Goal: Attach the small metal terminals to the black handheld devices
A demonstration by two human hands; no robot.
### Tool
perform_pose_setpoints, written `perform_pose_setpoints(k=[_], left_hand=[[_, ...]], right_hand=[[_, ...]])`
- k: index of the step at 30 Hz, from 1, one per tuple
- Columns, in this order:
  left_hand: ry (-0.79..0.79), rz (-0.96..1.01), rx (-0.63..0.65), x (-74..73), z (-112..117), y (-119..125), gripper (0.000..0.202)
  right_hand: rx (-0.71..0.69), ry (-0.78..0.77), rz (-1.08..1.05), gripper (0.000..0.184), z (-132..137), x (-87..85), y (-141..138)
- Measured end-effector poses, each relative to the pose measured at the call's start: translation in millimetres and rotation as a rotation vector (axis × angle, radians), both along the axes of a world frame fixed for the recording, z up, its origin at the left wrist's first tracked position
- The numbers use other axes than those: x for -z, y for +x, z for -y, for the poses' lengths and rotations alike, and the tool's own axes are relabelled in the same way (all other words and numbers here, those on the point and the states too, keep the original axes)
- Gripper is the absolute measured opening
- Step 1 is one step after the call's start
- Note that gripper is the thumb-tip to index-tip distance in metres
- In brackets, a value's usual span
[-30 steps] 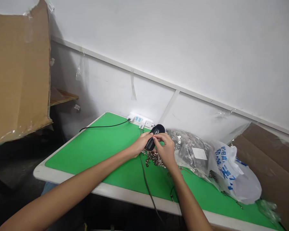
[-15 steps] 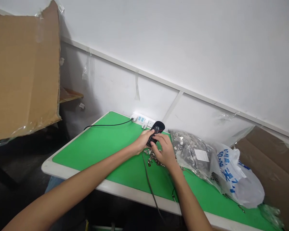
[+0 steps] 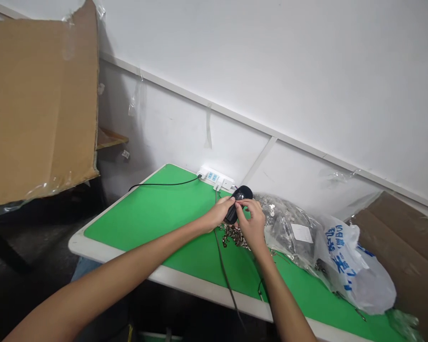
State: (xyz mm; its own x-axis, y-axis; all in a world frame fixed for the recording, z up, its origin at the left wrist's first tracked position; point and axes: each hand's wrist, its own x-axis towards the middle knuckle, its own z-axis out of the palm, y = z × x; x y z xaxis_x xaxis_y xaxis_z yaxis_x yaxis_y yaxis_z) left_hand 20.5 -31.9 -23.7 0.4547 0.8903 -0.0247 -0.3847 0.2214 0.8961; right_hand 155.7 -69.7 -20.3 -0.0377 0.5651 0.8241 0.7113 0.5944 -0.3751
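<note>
My left hand point(image 3: 219, 213) is wrapped round the handle of a black corded hand tool point(image 3: 238, 201), held above the green table top point(image 3: 153, 216). My right hand point(image 3: 251, 222) meets it from the right, with fingertips pinched at the tool's head; what they pinch is too small to make out. A pile of small shiny metal parts point(image 3: 231, 234) lies on the table right under both hands. The tool's dark cable point(image 3: 225, 273) runs down over the table's front edge.
A clear bag of metal parts point(image 3: 287, 225) and a white plastic bag with blue print point(image 3: 356, 266) lie to the right. A white power strip point(image 3: 216, 177) sits at the back with a black cord point(image 3: 164, 184). Cardboard stands at the left point(image 3: 39, 104) and right point(image 3: 406, 247).
My right hand rose from the metal parts back to the tool's head. The camera view drifted, so everything sits a little more to the right.
</note>
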Motion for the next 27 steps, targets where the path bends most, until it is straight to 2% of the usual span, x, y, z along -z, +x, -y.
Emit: perform_pose_setpoints(k=[5,11,17,22,24,27], left_hand=[[0.003,0.007,-0.089,6.2,0,4,0.031],[0.174,0.007,-0.207,18.1,4,7,0.025],[0.212,-0.152,-0.207,18.1,2,2,0.026],[0.21,-0.151,-0.224,15.0,2,0,0.029],[0.154,-0.103,-0.186,10.4,3,-1,0.034],[-0.023,-0.046,-0.014,-0.7,5,-3,0.047]], right_hand=[[0.009,-0.028,-0.012,0.015,2,0.5,-5],[0.003,-0.069,0.002,0.014,5,1.3,-10],[-0.055,-0.115,-0.017,0.012,1,0.9,-5],[-0.059,-0.125,-0.005,0.014,-1,1.5,-2],[-0.053,-0.117,0.002,0.014,-1,0.0,-2],[-0.037,-0.099,0.024,0.014,-1,-3.3,-2]])
